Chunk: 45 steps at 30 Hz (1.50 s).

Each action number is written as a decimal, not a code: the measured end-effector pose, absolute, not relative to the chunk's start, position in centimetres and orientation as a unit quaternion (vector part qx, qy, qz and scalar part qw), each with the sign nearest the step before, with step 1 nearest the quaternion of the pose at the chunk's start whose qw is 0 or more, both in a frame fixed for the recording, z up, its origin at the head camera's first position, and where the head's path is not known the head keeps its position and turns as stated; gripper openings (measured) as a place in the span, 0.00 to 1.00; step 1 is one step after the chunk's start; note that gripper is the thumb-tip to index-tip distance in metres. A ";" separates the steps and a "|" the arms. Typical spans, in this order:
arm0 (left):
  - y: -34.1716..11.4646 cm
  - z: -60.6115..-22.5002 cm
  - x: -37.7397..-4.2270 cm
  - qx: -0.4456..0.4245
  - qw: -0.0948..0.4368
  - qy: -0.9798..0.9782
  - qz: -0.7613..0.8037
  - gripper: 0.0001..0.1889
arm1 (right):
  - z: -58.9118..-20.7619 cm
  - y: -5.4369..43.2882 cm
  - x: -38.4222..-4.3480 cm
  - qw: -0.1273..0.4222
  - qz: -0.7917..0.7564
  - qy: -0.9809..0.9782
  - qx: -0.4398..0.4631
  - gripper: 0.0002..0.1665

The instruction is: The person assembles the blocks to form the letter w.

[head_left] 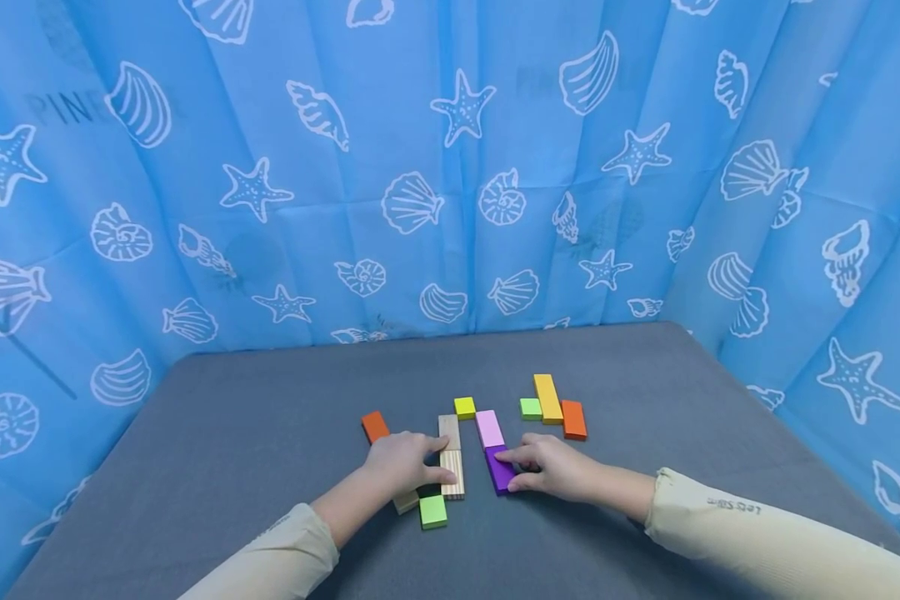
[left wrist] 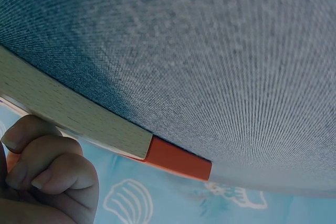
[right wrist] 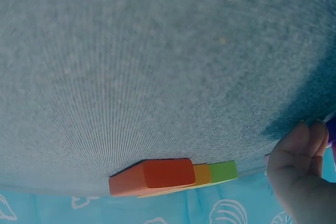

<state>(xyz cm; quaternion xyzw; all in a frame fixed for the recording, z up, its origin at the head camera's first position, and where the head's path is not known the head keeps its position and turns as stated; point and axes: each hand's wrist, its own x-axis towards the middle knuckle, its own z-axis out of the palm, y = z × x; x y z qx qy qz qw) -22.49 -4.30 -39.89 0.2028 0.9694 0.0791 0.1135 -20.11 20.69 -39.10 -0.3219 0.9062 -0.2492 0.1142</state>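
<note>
In the head view my left hand (head_left: 402, 463) has its thumb and index fingertip on a striped wooden block (head_left: 453, 487), close to where it meets a plain wooden block (head_left: 448, 427). The left wrist view shows its other fingers (left wrist: 65, 174) curled in. My right hand (head_left: 558, 468) holds a purple block (head_left: 497, 475) between index finger and thumb. A pink block (head_left: 490, 428) continues the purple one at its far end. Under my left hand, another wooden block (head_left: 406, 502) is mostly hidden; its far end meets an orange-red block (head_left: 375, 426).
A light green block (head_left: 433, 512) lies nearest, and a yellow cube (head_left: 464, 407) sits between the two middle rows. At right, a green block (head_left: 530, 408), a long yellow-orange block (head_left: 547, 398) and an orange block (head_left: 573, 420) cluster together. A blue shell-patterned curtain (head_left: 461, 167) surrounds the grey table (head_left: 270, 392).
</note>
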 end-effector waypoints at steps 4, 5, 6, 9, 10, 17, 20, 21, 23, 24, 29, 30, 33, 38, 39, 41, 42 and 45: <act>-4.4 -39.9 -22.5 0.202 0.114 0.970 0.077 0.36 | -39.1 20.6 -20.3 0.122 -0.250 0.909 -0.312 0.27; -4.4 -39.9 -22.5 0.202 0.114 0.970 0.076 0.36 | -39.1 20.5 -20.3 0.123 -0.250 0.909 -0.310 0.28; -4.4 -39.9 -22.5 0.201 0.115 0.970 0.076 0.36 | -39.2 20.5 -20.3 0.125 -0.251 0.909 -0.309 0.28; -4.4 -39.9 -22.4 0.200 0.115 0.970 0.075 0.36 | -39.3 20.7 -20.4 0.126 -0.267 0.907 -0.302 0.28; -4.4 -39.9 -22.4 0.200 0.116 0.970 0.075 0.36 | -39.3 20.7 -20.5 0.125 -0.279 0.905 -0.297 0.27; -4.4 -40.0 -22.3 0.201 0.115 0.969 0.081 0.35 | -39.3 21.9 -21.6 0.044 -0.319 0.911 -0.257 0.21; -4.5 -39.9 -22.3 0.200 0.116 0.970 0.081 0.35 | -39.1 22.4 -22.4 0.007 -0.288 0.927 -0.240 0.22; -4.5 -39.9 -22.3 0.200 0.115 0.970 0.080 0.35 | -39.0 22.5 -22.8 0.000 -0.276 0.932 -0.234 0.22; -4.5 -39.9 -22.3 0.201 0.115 0.970 0.080 0.36 | -39.0 22.9 -23.5 -0.013 -0.248 0.942 -0.226 0.24; -4.4 -39.9 -22.4 0.202 0.114 0.970 0.079 0.36 | -39.1 23.1 -23.8 -0.016 -0.235 0.947 -0.220 0.25; -4.4 -39.9 -22.5 0.208 0.108 0.969 0.077 0.36 | -39.3 24.1 -25.4 -0.015 -0.195 0.960 -0.201 0.25; -4.4 -39.8 -22.5 0.210 0.106 0.969 0.076 0.36 | -39.3 24.2 -25.6 -0.009 -0.193 0.962 -0.194 0.25; -4.4 -39.6 -22.6 0.216 0.100 0.969 0.068 0.36 | -39.2 24.5 -26.2 0.011 -0.192 0.964 -0.186 0.25; -4.0 -39.2 -23.0 0.240 0.094 0.965 0.053 0.32 | -39.1 24.7 -26.9 0.045 -0.189 0.964 -0.183 0.26; -3.8 -39.1 -23.1 0.243 0.093 0.964 0.055 0.31 | -39.1 24.8 -27.0 0.050 -0.189 0.964 -0.182 0.26; -3.3 -39.1 -23.3 0.250 0.087 0.962 0.059 0.30 | -39.2 24.8 -27.1 0.057 -0.192 0.964 -0.175 0.25; -3.0 -39.2 -23.4 0.250 0.086 0.963 0.060 0.30 | -39.2 24.8 -27.2 0.058 -0.193 0.964 -0.172 0.25; -1.9 -39.4 -23.6 0.247 0.088 0.963 0.059 0.34 | -39.3 24.7 -27.3 0.054 -0.205 0.962 -0.170 0.23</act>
